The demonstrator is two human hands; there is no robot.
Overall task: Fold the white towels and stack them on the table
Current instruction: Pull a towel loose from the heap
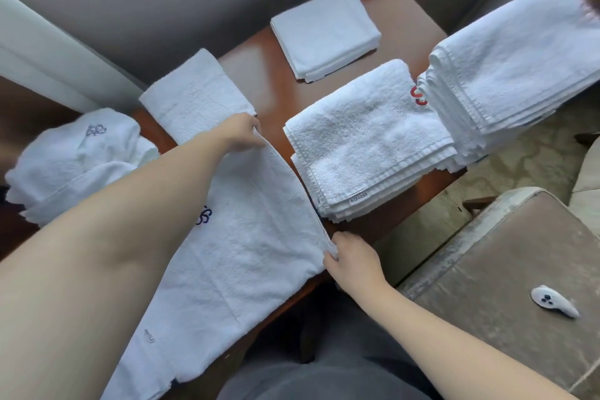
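A brown table [259, 58] holds folded stacks [367, 146] beside a long towel [253, 237]. Left hand [240, 135] and right hand [352, 260] pinch the towel's edge. A crumpled heap [74, 159] lies left.

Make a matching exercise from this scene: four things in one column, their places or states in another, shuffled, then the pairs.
Things:
1. Spread towel
2. Small folded towel
3. Remote
4. Tall stack

Places or states:
A. Far end of the table, alone
B. On the stool at the right
C. Pinched along its right edge by the left hand and the right hand
D. Right end of the table, folded towels piled up

Pairs: 1-C, 2-A, 3-B, 4-D
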